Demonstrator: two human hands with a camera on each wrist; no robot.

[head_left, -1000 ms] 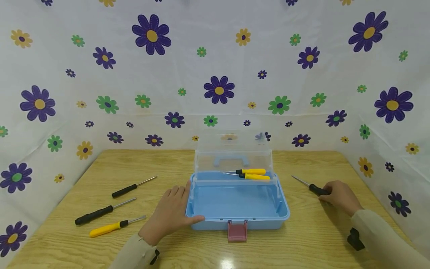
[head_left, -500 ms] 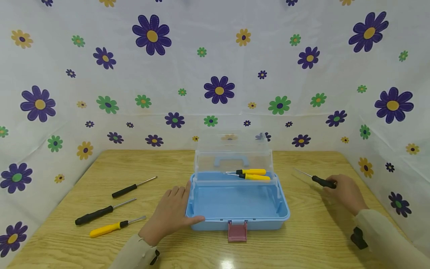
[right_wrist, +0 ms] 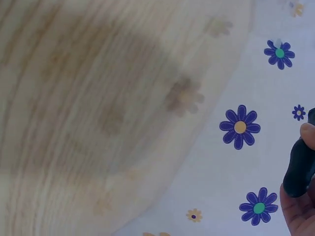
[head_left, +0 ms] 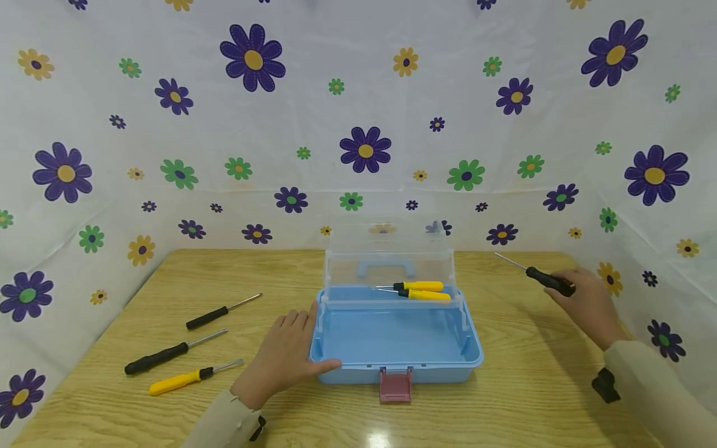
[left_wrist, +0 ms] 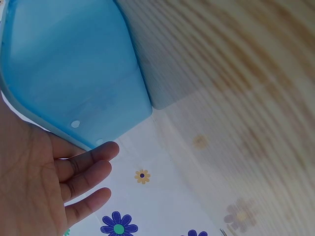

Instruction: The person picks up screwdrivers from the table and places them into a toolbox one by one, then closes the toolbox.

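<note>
Fingers of right hand [head_left: 588, 302] clamped on black screwdriver [head_left: 546, 280], left fingers [left_wrist: 91, 169] spread against blue toolbox [head_left: 394, 339], wrist view shows only handle end.

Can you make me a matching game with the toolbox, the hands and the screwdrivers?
Things:
1. left hand
2. right hand
3. toolbox
4. yellow screwdrivers

Where or how:
A. lying in the toolbox's tray
B. open, lid up
C. holding a black screwdriver above the table
D. resting against the toolbox's left side

Pairs: 1-D, 2-C, 3-B, 4-A
</note>
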